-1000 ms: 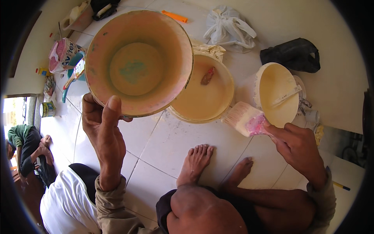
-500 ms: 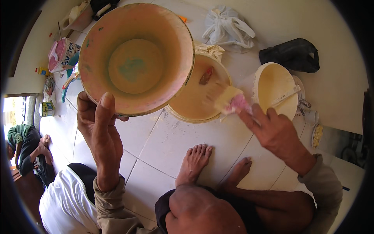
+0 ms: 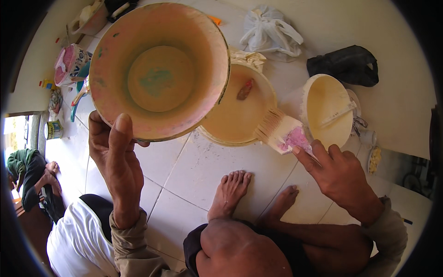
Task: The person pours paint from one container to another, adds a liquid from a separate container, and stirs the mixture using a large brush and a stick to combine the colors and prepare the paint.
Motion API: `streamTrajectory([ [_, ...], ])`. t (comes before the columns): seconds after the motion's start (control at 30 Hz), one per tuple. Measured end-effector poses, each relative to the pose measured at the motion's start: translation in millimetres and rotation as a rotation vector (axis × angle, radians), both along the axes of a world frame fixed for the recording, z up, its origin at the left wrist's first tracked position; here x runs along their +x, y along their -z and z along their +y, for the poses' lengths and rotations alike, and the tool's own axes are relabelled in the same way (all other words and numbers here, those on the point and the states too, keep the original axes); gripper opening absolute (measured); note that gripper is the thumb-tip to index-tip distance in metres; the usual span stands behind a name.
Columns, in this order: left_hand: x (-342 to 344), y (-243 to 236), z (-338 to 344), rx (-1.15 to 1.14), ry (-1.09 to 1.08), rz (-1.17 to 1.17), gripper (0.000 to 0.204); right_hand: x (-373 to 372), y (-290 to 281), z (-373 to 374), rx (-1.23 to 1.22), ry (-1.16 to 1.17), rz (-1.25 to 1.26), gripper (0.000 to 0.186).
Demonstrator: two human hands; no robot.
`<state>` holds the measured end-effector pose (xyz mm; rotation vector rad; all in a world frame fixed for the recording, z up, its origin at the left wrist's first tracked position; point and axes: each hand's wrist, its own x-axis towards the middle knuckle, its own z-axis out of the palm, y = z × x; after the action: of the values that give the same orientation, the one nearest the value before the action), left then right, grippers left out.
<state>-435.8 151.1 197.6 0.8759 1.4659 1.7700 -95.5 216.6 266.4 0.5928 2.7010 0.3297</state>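
My left hand point(image 3: 121, 157) grips the near rim of a tilted, stained bucket point(image 3: 159, 78), its beige interior marked with pink and green. My right hand point(image 3: 337, 177) holds a wide paintbrush point(image 3: 286, 136) with pink smears, its bristles over the right part of a round tub point(image 3: 235, 117) of creamy liquid on the tiles. A small reddish-brown object point(image 3: 245, 90) lies in that tub. To its right, a cream-coated bucket point(image 3: 327, 97) has a flat stick point(image 3: 338, 114) across it.
A white plastic bag point(image 3: 270, 32) and black bag point(image 3: 341, 64) lie at the back. A pink paint bucket point(image 3: 69, 62) and small can point(image 3: 54, 130) stand left. My bare feet point(image 3: 230, 189) are on the tiles below. Another person point(image 3: 30, 180) is hunched at far left.
The bucket in my left hand has shifted left and a little up. My right hand swung left and up with the brush, then back slightly rightward and down, the bristles tipping over the tub.
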Motion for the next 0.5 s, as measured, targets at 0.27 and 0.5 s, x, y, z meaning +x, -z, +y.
streamTrajectory([
  [0.27, -3.2, 1.7, -0.9, -0.005, 0.007, -0.011, 0.030, 10.3, -22.7, -2.3, -0.137, 0.159, 0.047, 0.045],
  [0.5, -1.4, -1.4, 0.2, -0.009, -0.014, -0.005, 0.031, 3.7, 15.9, 21.9, -0.777, 0.686, 0.803, 0.046],
])
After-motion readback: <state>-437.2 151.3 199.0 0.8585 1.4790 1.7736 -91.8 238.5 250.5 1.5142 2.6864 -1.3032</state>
